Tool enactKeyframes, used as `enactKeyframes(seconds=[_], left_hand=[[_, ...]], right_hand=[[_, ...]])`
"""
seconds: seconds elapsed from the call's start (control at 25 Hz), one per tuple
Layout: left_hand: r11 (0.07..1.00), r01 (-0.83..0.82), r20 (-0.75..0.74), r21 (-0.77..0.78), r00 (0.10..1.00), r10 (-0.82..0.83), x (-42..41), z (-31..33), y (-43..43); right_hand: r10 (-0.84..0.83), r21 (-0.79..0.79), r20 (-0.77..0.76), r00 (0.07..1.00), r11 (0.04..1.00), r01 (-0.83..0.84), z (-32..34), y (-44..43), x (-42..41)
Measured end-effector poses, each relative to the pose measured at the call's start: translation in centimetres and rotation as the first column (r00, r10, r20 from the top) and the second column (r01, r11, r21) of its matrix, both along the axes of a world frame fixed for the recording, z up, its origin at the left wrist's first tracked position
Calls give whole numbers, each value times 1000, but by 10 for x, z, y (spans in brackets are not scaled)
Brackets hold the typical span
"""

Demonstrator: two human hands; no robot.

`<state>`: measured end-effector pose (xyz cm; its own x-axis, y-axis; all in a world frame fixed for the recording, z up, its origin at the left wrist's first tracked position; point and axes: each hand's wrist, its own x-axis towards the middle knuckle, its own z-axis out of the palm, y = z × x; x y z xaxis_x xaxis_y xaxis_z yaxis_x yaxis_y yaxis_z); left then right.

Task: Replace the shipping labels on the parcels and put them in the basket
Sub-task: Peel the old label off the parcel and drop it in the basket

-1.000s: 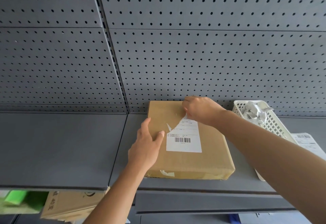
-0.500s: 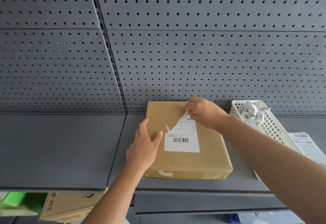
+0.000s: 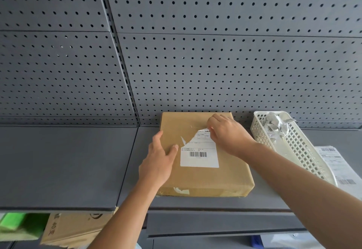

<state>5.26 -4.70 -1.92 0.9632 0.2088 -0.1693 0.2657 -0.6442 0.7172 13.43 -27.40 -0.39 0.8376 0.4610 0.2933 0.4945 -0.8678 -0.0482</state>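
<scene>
Head view: our right hand [image 3: 229, 135] pinches the top edge of the white paper shipping label [image 3: 199, 156] with curled fingers. Half a second ago it held the torn left corner. Now it has moved a little to the right along the top. Our left hand [image 3: 158, 162] lies flat and open, pressing the flat brown cardboard parcel [image 3: 225, 178] down on the grey metal shelf [image 3: 68, 160]. Most of the label is stuck on, so we think the peeling has only begun. Just right of the parcel, the white plastic basket [image 3: 305, 158] holds crumpled white label scraps [image 3: 274, 125] and no parcel. Past it lies a printed white paper sheet [image 3: 337, 162].
</scene>
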Motion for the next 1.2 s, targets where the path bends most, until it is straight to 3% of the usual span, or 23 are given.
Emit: enactKeyframes(seconds=[0.64, 0.8, 0.92, 1.0, 1.12, 1.2], left_hand=[[1000, -7, -17, 14, 1000, 7, 1, 1, -2], [1000, 0, -16, 11, 1000, 1, 1, 2, -1], [1000, 5, -8, 12, 1000, -4, 1, 1, 0], [1000, 8, -15, 11, 1000, -8, 1, 2, -1], [1000, 7, -16, 13, 1000, -7, 1, 2, -1], [1000, 13, -9, 11, 1000, -13, 1, 2, -1]], right_hand=[[11, 128, 44, 999, 992, -16, 0, 13, -82], [54, 139, -52, 997, 989, -46, 2, 16, -111], [17, 263, -101, 995, 965, 11, 13, 12, -109], [22, 331, -207, 978, 942, 49, 18, 10, -99], [13, 267, -349, 937, 960, 86, 15, 12, -82], [15, 323, -398, 917, 938, 124, 12, 15, -72]])
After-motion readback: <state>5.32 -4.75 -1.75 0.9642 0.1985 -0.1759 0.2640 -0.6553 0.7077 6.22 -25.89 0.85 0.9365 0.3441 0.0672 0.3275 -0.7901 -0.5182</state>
